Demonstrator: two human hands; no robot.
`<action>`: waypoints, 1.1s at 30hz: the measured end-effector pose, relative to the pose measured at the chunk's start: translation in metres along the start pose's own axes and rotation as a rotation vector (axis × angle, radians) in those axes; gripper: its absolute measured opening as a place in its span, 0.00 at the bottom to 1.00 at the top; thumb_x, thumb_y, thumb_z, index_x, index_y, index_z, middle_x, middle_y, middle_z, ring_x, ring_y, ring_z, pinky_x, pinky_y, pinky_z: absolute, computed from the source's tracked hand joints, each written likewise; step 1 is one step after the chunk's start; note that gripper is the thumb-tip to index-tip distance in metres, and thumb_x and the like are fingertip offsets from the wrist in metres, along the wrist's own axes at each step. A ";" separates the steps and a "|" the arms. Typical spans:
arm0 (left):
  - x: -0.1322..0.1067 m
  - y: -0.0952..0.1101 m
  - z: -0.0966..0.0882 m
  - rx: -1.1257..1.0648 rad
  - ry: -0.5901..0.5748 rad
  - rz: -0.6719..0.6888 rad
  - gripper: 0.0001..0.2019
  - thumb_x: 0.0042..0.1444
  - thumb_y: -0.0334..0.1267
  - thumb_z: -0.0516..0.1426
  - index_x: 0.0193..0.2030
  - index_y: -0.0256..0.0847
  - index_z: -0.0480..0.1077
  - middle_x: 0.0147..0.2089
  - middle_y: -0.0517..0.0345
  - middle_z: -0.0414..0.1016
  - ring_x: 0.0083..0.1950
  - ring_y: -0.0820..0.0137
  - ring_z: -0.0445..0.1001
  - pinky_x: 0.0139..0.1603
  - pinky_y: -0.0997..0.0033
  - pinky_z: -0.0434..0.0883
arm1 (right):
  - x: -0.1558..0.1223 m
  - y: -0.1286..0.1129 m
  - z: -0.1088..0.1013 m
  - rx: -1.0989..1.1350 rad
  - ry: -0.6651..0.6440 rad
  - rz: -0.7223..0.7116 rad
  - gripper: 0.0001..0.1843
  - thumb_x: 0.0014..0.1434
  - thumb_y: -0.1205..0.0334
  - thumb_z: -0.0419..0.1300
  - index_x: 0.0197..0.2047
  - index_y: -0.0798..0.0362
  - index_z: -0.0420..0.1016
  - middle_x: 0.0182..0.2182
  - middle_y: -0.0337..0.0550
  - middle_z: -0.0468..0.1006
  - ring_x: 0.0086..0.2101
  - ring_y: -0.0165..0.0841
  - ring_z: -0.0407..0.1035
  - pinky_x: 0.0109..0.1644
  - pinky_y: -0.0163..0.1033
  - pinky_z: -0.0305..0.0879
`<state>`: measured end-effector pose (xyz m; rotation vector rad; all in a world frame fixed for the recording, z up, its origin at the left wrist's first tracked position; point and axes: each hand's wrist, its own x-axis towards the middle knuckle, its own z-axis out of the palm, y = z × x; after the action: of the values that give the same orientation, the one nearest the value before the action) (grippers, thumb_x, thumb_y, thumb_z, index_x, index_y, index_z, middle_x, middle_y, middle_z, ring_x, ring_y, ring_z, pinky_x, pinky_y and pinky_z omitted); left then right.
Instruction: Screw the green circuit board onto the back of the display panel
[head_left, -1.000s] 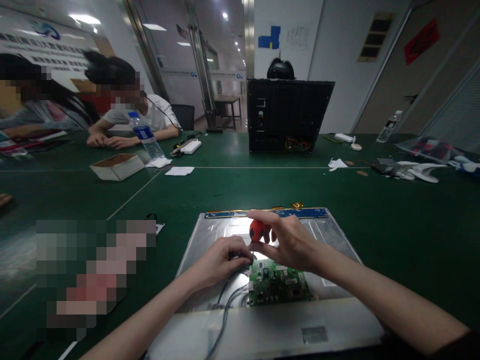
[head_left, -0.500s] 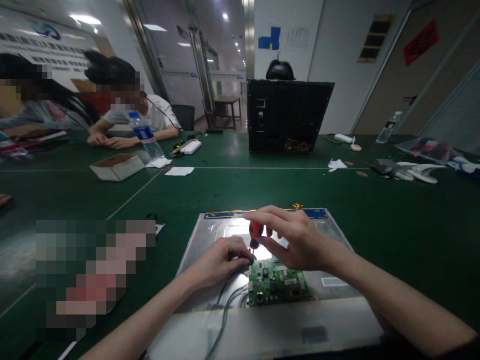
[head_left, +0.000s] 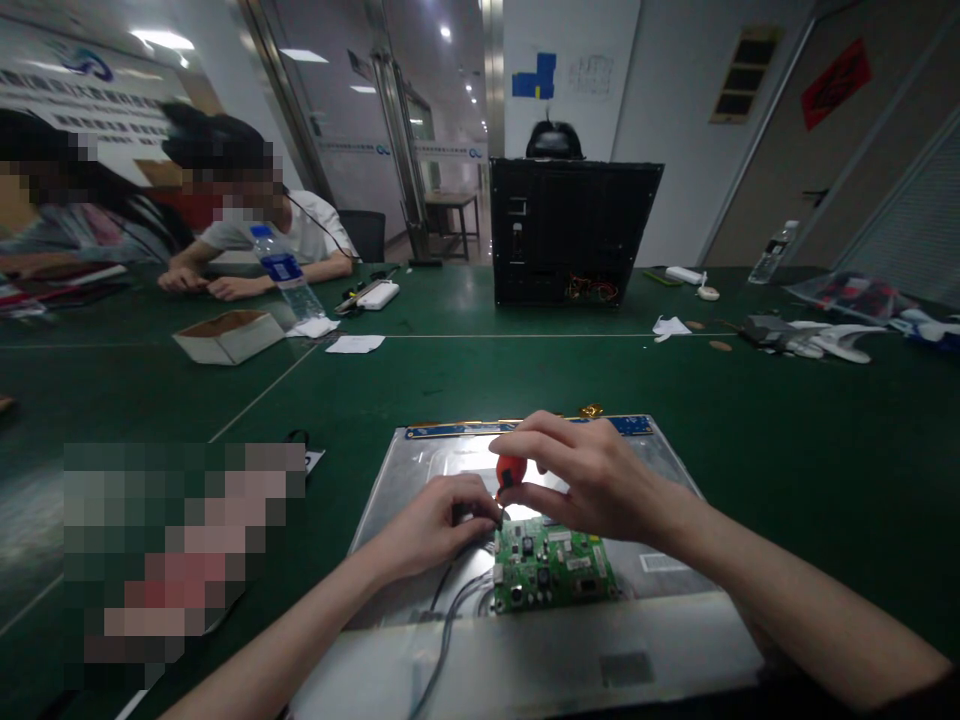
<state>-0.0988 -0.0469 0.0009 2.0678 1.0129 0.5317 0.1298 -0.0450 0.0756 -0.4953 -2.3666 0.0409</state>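
A screwdriver (head_left: 511, 472) with a short red and black handle stands nearly upright in my right hand (head_left: 589, 470), gripped between the thumb and fingers. Its tip points down at the upper left corner of a green circuit board (head_left: 555, 565). Close to that tip, the fingertips of my left hand (head_left: 450, 515) are pinched together by the board's corner; what they hold, if anything, is hidden. The board lies on the silvery back of a flat display panel (head_left: 630, 640), which has a blue strip board (head_left: 442, 432) along its far edge. Grey cables (head_left: 448, 630) run from the board's left side.
A black monitor-like case (head_left: 574, 230) stands across the green table (head_left: 435, 375). Left of it are an open box (head_left: 229, 338), a water bottle (head_left: 285, 270) and two seated people. Gloves (head_left: 825, 340) and a second bottle (head_left: 774, 252) lie or stand at right.
My right fingers have shifted around the screwdriver handle, with the thumb now nearer its lower end. My left hand stays at the board's corner. The view has moved slightly.
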 end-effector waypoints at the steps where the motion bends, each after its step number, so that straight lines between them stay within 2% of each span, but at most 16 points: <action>1: 0.000 0.001 0.000 0.007 -0.001 -0.004 0.05 0.56 0.31 0.59 0.34 0.39 0.77 0.34 0.59 0.77 0.36 0.67 0.72 0.39 0.69 0.67 | 0.000 0.000 0.000 -0.007 0.004 0.002 0.12 0.67 0.59 0.57 0.50 0.55 0.67 0.39 0.44 0.76 0.34 0.31 0.71 0.31 0.36 0.66; 7: 0.000 0.001 0.000 -0.004 -0.013 -0.004 0.05 0.57 0.32 0.59 0.35 0.39 0.77 0.34 0.59 0.77 0.36 0.67 0.73 0.39 0.69 0.67 | 0.001 -0.002 -0.001 -0.008 0.002 0.011 0.11 0.66 0.61 0.57 0.50 0.56 0.67 0.40 0.45 0.76 0.36 0.32 0.72 0.33 0.36 0.68; 12: 0.000 0.000 0.002 -0.023 -0.013 0.004 0.05 0.58 0.32 0.59 0.33 0.38 0.76 0.34 0.58 0.76 0.36 0.67 0.72 0.38 0.69 0.67 | 0.001 -0.007 -0.004 0.068 -0.054 -0.028 0.17 0.67 0.64 0.55 0.57 0.56 0.64 0.45 0.47 0.77 0.44 0.33 0.72 0.40 0.38 0.70; 14: 0.000 -0.001 0.002 -0.026 -0.013 0.004 0.05 0.58 0.32 0.59 0.33 0.38 0.77 0.34 0.57 0.77 0.36 0.67 0.72 0.38 0.69 0.67 | 0.001 -0.008 -0.005 0.074 -0.059 -0.033 0.16 0.67 0.65 0.53 0.58 0.57 0.63 0.46 0.48 0.77 0.44 0.33 0.72 0.40 0.38 0.70; 20: 0.001 -0.001 0.001 -0.004 0.005 0.003 0.04 0.56 0.32 0.59 0.34 0.39 0.77 0.33 0.58 0.76 0.35 0.67 0.71 0.39 0.68 0.68 | 0.000 -0.007 -0.003 -0.010 -0.027 -0.010 0.12 0.68 0.62 0.53 0.53 0.55 0.66 0.41 0.45 0.76 0.35 0.32 0.71 0.29 0.36 0.63; 24: 0.001 -0.001 0.001 0.014 0.006 -0.007 0.04 0.55 0.32 0.59 0.33 0.39 0.76 0.33 0.59 0.76 0.33 0.68 0.70 0.39 0.68 0.68 | 0.000 -0.006 -0.003 -0.046 -0.051 0.001 0.12 0.67 0.59 0.55 0.51 0.54 0.67 0.40 0.44 0.76 0.33 0.31 0.71 0.28 0.36 0.63; 30: 0.001 -0.002 0.001 0.012 -0.011 -0.013 0.05 0.57 0.34 0.59 0.33 0.38 0.76 0.34 0.57 0.77 0.36 0.66 0.73 0.39 0.68 0.68 | 0.000 -0.007 -0.005 0.039 -0.060 -0.006 0.16 0.67 0.64 0.54 0.57 0.56 0.64 0.49 0.49 0.76 0.46 0.34 0.72 0.38 0.38 0.70; 33: 0.001 -0.003 0.001 -0.003 -0.027 -0.020 0.05 0.58 0.34 0.59 0.35 0.38 0.77 0.35 0.56 0.77 0.37 0.65 0.73 0.39 0.68 0.68 | 0.000 -0.008 -0.006 0.051 -0.064 -0.020 0.17 0.66 0.66 0.53 0.58 0.56 0.63 0.49 0.50 0.76 0.47 0.34 0.71 0.41 0.38 0.71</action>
<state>-0.0987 -0.0457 -0.0018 2.0554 1.0155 0.4937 0.1310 -0.0529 0.0810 -0.4516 -2.4269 0.1094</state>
